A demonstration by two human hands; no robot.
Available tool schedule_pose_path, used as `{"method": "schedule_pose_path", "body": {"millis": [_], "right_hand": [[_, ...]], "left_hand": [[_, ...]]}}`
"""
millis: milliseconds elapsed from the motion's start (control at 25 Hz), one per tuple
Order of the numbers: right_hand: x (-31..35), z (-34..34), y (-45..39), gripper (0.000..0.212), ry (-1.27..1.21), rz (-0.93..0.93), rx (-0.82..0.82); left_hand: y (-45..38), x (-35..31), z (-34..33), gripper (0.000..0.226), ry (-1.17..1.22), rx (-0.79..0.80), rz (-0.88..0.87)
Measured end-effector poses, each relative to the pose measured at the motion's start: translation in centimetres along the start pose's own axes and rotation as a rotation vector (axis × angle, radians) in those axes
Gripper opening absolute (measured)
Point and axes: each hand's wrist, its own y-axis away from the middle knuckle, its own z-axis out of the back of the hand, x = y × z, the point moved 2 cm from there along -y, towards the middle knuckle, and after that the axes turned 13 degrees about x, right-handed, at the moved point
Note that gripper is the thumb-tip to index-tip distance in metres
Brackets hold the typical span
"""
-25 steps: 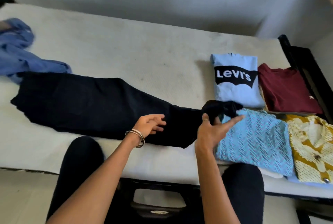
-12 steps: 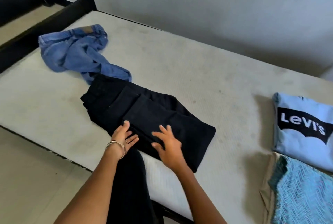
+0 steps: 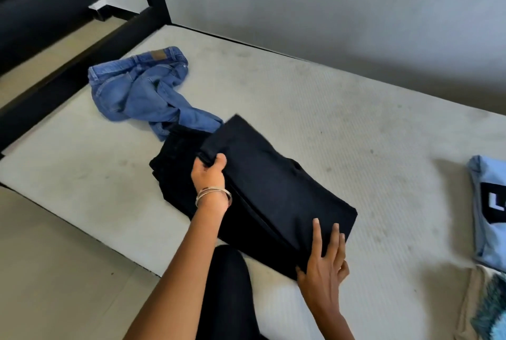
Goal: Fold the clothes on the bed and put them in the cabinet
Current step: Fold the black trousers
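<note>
Black trousers point(image 3: 273, 189) lie partly folded on the white mattress point(image 3: 328, 109), near its front edge. My left hand point(image 3: 209, 172), with bangles on the wrist, grips the upper folded layer at its left corner. My right hand point(image 3: 325, 263) holds the lower right end of the bundle, fingers straight on top and thumb underneath. Crumpled blue jeans point(image 3: 142, 90) lie unfolded at the back left, one leg touching the black trousers.
A folded light blue printed shirt point(image 3: 490, 202) and a teal patterned garment point(image 3: 490, 309) lie at the right edge. The black bed frame point(image 3: 82, 24) runs along the left. A grey wall stands behind. My black-clad knee point(image 3: 227, 285) presses against the mattress edge.
The trousers went from laid out long to folded over. My left hand moved up and took hold of the top layer's corner; my right hand shifted to the bundle's lower right end.
</note>
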Motion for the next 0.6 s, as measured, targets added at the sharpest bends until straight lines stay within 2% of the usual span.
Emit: {"method": "schedule_pose_path", "body": {"millis": [80,160,240,360,440,520,600], "right_hand": [[1.9,-1.6,-0.1,0.121,0.032,0.034,-0.028],[2.5,-2.8,-0.4,0.117,0.082,0.005,0.020],[1.5,-3.7,-0.9,0.110,0.123,-0.069,0.097],[0.2,-3.8,-1.0,0.094,0.122,-0.072,0.142],[-0.2,-3.1,-0.7,0.083,-0.003,-0.076,0.100],[-0.6,-2.0,-0.5,0.076,-0.249,-0.039,0.010],[-1.0,-0.9,-0.4,0.066,-0.542,-0.075,-0.137]], "left_hand": [[-3.0,-0.5,3.9,0.020,0.021,-0.126,-0.008],[-4.6,0.5,8.1,0.033,-0.029,-0.141,0.169],[-4.5,2.5,10.8,0.050,-0.106,-0.051,0.379],[-3.9,3.9,10.6,0.061,-0.268,-0.054,0.314],[-4.0,3.9,9.7,0.063,-0.445,-0.190,0.284],[-3.7,4.3,9.0,0.058,-0.411,-0.268,0.261],[-3.0,4.4,8.1,0.044,-0.341,-0.274,0.225]]}}
